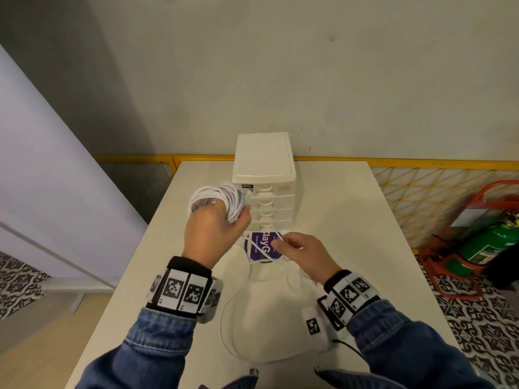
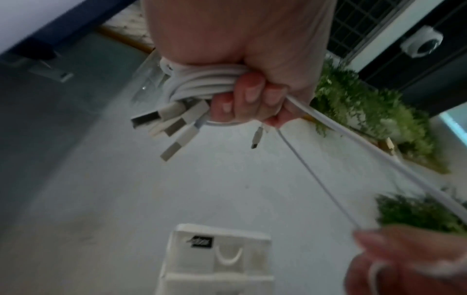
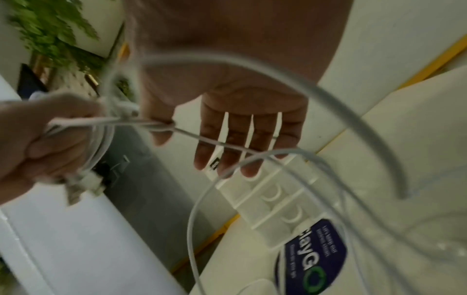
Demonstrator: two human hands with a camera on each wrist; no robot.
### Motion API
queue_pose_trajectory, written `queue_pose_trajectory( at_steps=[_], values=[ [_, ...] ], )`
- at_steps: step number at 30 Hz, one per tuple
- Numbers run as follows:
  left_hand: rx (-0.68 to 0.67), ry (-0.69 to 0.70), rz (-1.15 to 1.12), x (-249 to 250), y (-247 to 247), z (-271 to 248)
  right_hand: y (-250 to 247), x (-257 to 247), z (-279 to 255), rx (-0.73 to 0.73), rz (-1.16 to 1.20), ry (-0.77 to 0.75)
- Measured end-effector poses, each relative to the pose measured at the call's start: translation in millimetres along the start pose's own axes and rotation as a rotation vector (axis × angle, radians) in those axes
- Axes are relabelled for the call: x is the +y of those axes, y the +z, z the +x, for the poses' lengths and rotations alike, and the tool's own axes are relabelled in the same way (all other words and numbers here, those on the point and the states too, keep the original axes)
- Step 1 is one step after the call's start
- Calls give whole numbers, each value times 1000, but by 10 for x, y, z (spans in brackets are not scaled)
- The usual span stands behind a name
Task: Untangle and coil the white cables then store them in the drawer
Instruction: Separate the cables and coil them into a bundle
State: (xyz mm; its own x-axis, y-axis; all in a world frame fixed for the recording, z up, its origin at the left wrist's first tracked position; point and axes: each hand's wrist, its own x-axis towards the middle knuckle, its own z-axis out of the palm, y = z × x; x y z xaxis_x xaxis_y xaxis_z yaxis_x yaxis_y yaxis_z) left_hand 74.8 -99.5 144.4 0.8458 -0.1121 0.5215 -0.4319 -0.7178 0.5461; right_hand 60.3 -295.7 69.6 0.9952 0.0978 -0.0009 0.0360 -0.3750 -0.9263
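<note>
Cream tabletop [image 1: 337, 220], drawer unit [image 1: 264, 161] at back; left hand [image 1: 216, 234] clamped coiled white cables [image 1: 216, 199], right hand [image 1: 306, 255] pinched loose strand [image 3: 227, 144].

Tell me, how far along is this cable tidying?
Roughly midway. Done: a thick white coil is wound and gripped in the left hand. In hand: the right hand feeds a loose strand toward it. Left: slack cable on the table, and the drawer unit looks closed.
</note>
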Motion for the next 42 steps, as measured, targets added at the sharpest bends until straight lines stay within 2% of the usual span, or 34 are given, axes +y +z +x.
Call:
queue_pose_trajectory(
  at_steps=[3,6,8,10,13,15,17,18,20,22,24,28,30,32,34,36,39,42],
  values=[
    [80,-175,-48,-136,-43,-54,-178,82,-24,6,-50,-13],
    [163,-343,-69,-304,-146,-26,-419,179,-46,185,-3,-49],
    [172,-367,-16,-427,-209,-30,-612,187,-52,315,28,-59],
    [170,-376,-21,-464,-207,-66,-738,227,-22,392,-43,-60],
    [123,-396,-109,-367,-100,-116,-778,280,47,438,-422,-62],
    [62,-392,-195,-294,15,-122,-719,196,43,444,-494,-108],
    [24,-351,-236,-204,99,-112,-581,-25,-14,344,-336,-159],
    [18,-315,-246,-168,141,-108,-474,-149,-42,205,-259,-129],
    [6,-251,-260,-80,200,-99,-236,-335,-95,-107,-250,-24],
    [-7,-218,-245,-8,214,-88,-59,-353,-125,-265,-278,-33],
    [-6,-240,-206,-29,193,-92,-46,-268,-110,-245,-246,-57],
    [65,-361,-218,-200,95,-89,-152,-141,-62,-155,-70,31],
    [57,-332,-240,-199,96,-85,-102,-183,-58,-208,-58,49],
    [8,-268,-233,-143,137,-100,-11,-237,-87,-299,-123,-3],
    [-27,-255,-210,-130,173,-110,10,-248,-114,-332,-159,-39],
    [-3,-316,-164,-220,147,-99,-78,-208,-108,-263,-148,-31],
    [53,-402,-45,-454,42,-103,-314,-104,-66,36,-159,-50],
    [10,-440,42,-583,23,-134,-478,25,-45,244,-265,-85]
  ],
)
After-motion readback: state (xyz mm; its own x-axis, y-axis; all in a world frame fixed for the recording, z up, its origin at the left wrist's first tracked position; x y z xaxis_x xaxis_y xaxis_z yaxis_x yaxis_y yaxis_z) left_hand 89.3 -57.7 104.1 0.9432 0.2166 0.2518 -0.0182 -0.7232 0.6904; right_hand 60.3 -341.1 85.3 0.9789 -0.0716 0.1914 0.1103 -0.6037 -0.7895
